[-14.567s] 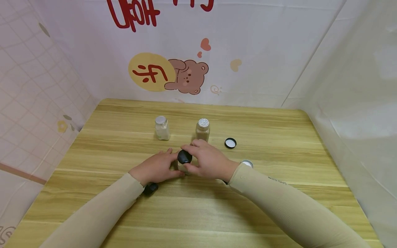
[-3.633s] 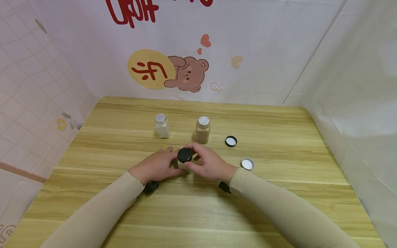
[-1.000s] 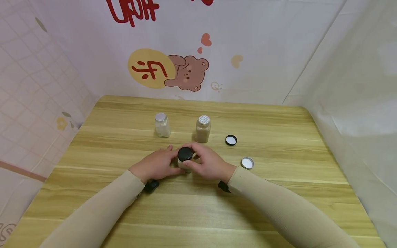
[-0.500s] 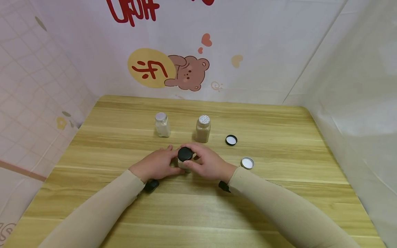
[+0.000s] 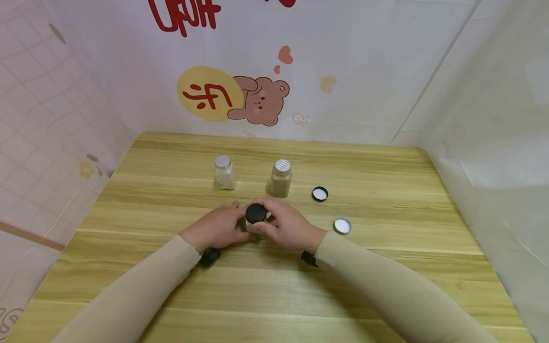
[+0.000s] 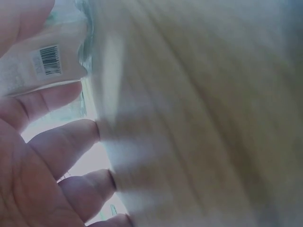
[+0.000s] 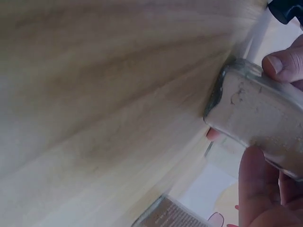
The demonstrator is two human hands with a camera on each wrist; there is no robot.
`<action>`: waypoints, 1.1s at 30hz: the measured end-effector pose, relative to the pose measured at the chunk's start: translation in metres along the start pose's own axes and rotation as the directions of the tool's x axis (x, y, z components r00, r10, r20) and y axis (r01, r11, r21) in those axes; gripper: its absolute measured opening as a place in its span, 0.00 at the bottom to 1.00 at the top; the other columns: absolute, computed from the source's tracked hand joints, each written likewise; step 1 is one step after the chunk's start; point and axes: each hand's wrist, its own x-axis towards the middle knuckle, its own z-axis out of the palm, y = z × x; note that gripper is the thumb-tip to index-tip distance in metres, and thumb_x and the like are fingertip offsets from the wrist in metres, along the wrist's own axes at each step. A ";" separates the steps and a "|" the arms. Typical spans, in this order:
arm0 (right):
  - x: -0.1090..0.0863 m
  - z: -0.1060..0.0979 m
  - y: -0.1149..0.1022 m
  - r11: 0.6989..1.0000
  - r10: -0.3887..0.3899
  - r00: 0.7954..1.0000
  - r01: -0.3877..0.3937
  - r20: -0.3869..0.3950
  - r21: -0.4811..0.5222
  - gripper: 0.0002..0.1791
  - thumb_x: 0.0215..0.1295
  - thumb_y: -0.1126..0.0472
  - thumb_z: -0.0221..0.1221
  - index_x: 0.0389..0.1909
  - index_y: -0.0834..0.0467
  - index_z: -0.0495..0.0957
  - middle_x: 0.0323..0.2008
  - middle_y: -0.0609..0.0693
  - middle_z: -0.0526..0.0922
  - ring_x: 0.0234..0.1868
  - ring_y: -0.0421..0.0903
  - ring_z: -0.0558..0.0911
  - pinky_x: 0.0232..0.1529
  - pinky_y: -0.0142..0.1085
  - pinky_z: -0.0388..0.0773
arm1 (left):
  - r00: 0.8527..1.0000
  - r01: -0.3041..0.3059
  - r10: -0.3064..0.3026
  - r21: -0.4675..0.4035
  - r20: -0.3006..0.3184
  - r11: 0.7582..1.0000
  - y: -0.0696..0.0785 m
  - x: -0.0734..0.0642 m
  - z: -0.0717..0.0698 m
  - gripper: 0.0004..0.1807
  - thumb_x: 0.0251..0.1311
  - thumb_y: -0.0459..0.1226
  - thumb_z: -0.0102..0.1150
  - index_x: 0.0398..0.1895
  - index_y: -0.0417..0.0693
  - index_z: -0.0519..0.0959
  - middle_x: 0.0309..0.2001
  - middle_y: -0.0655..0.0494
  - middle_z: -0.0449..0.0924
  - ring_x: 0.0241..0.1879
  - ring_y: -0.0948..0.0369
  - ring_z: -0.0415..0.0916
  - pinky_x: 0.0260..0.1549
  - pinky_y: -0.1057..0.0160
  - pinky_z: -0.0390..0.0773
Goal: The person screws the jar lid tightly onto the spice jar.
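Observation:
In the head view, a glass spice jar (image 5: 255, 229) stands on the table with a black lid (image 5: 256, 213) on top. My left hand (image 5: 216, 228) grips the jar's body between thumb and index finger. Around the lid curl the fingers and thumb of my right hand (image 5: 287, 226). Pale brownish powder fills the jar (image 7: 255, 113) in the right wrist view, where its base is close to the tabletop. A barcode label shows on the jar (image 6: 52, 61) in the left wrist view.
Behind the hands stand a jar of white powder (image 5: 225, 177) and a jar of brown powder (image 5: 280, 183) with a printed white seal. To the right, a black lid (image 5: 319, 194) and a silver lid (image 5: 342, 226) lie with white liners up. A printed cloth (image 5: 364, 71) hangs behind the wooden table (image 5: 266, 295).
Since the oldest frame, my right hand has shifted its hold on the lid, and its forearm has moved off the silver lid. Over the last second almost nothing differs.

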 end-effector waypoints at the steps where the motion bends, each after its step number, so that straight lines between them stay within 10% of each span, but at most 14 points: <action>1: 0.000 0.000 0.000 1.000 -0.004 1.000 0.004 0.002 0.004 0.23 0.75 0.58 0.65 0.67 0.56 0.74 0.64 0.51 0.80 0.63 0.46 0.80 0.54 0.41 0.85 | 1.000 -0.001 0.001 0.001 0.000 1.000 0.000 0.000 0.000 0.42 0.64 0.60 0.69 0.79 0.58 0.70 0.65 0.44 0.82 0.75 0.34 0.64 0.73 0.32 0.65; 33: 0.000 0.002 -0.002 0.996 0.054 0.998 -0.055 0.015 0.070 0.23 0.74 0.59 0.65 0.65 0.57 0.73 0.62 0.52 0.79 0.59 0.46 0.83 0.51 0.33 0.86 | 0.999 0.032 -0.032 -0.009 0.009 0.999 0.004 0.002 0.003 0.43 0.62 0.60 0.70 0.78 0.60 0.70 0.61 0.46 0.86 0.76 0.32 0.61 0.73 0.29 0.63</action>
